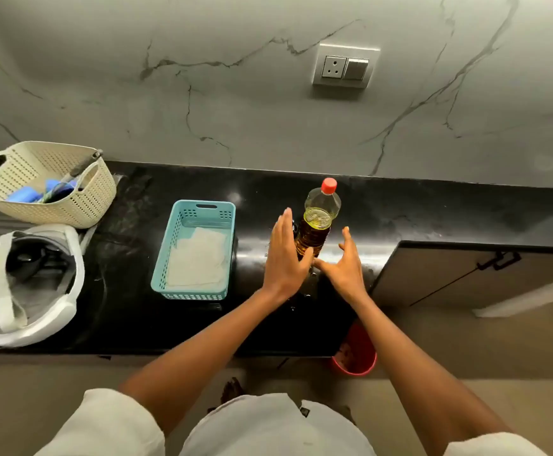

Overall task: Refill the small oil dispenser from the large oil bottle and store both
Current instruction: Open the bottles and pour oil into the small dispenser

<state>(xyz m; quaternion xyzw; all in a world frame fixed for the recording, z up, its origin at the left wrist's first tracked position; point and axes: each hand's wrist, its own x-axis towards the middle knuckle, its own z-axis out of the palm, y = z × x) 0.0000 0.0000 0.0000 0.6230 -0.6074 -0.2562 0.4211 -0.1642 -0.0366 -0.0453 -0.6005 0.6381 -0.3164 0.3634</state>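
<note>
The large oil bottle (319, 218) stands upright on the black counter (433, 218), clear plastic with a red cap and golden oil in its lower part. My left hand (285, 255) is open just left of the bottle, fingers straight and pointing away from me. On the other side my right hand (344, 261) spreads its fingers beside the bottle's base. Neither hand grips the bottle; the thumbs meet in front of its foot. A small object behind my left hand is mostly hidden, so no small oil dispenser can be made out.
A teal plastic basket (199, 212) lined with a white cloth sits left of the bottle. Further left are a cream perforated basket (80, 205) with blue items and a white bag (34, 330). A red bucket (357, 357) stands on the floor below. A cabinet door (466, 274) is at right.
</note>
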